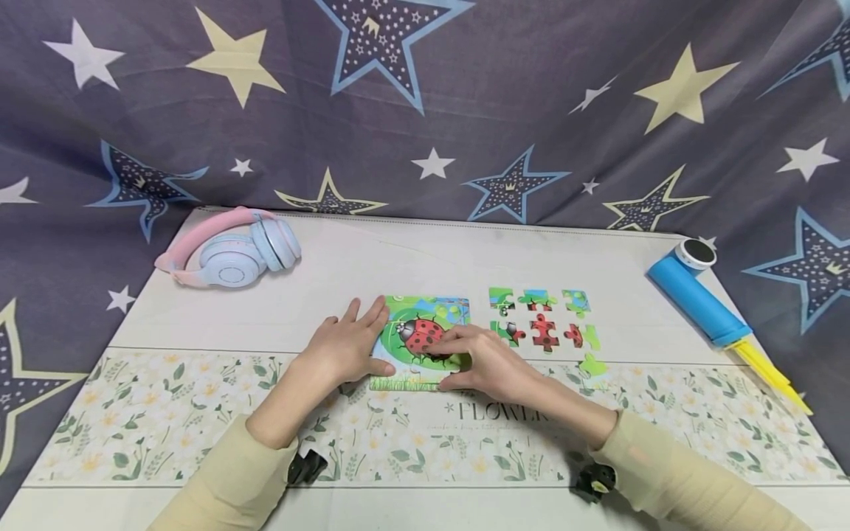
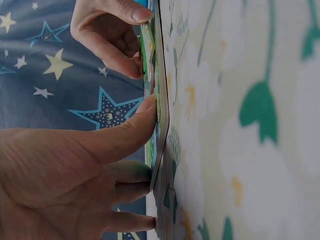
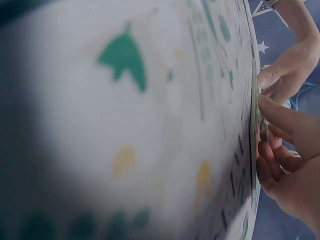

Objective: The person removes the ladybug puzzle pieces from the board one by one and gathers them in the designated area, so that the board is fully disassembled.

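Note:
A ladybug jigsaw puzzle (image 1: 415,306) lies flat on the table, its picture mostly assembled in a thin board. My left hand (image 1: 345,346) rests on the board's left side with fingers spread; in the left wrist view the thumb (image 2: 132,130) presses its near edge. Over the right part of the puzzle, my right hand (image 1: 488,361) has thumb and fingers curled in. They pinch a puzzle piece (image 2: 147,40), seen edge-on and slightly tilted in the left wrist view. From above, the hand mostly hides that piece. Loose puzzle pieces (image 1: 544,333) lie right of the board.
Pink and blue headphones (image 1: 232,258) lie at the back left. On the right is a blue cylinder (image 1: 697,299) with a yellow end and a round dark-topped part. A floral strip (image 1: 199,413) crosses the table; a star-patterned cloth (image 1: 425,133) hangs behind.

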{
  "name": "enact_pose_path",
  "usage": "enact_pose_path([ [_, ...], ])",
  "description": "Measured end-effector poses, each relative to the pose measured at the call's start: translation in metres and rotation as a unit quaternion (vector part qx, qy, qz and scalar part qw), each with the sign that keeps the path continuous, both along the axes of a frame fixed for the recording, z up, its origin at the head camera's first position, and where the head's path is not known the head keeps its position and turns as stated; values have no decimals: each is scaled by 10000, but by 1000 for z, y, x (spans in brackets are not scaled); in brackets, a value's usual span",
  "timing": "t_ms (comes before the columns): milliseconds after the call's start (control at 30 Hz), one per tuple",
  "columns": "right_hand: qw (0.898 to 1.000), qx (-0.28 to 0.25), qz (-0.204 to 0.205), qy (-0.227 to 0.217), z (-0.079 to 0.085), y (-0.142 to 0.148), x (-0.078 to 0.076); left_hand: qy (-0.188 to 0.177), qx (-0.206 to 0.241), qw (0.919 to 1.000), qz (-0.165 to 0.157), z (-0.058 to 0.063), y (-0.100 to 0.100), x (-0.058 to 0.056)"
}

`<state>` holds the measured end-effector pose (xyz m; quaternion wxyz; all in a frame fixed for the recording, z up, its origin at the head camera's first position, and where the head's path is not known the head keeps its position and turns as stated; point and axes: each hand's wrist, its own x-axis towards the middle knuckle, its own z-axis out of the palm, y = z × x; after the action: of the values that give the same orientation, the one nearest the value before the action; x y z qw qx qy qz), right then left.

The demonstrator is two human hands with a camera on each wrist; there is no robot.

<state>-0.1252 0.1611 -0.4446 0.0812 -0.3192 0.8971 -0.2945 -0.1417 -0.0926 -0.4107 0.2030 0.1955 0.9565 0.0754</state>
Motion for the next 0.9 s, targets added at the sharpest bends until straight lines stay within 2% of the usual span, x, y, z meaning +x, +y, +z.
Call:
enact_pose_path([
  [567,9957,-447,-382,721,4,57,0,-22,-6,10000,27,1,1,0],
  [800,9922,-380,-522,1066,4,88,-1,-15,-16,10000,31,1,1,1],
  [900,9917,-332,-598,1087,3,99,-1,-21,-24,10000,30,2,1,1],
])
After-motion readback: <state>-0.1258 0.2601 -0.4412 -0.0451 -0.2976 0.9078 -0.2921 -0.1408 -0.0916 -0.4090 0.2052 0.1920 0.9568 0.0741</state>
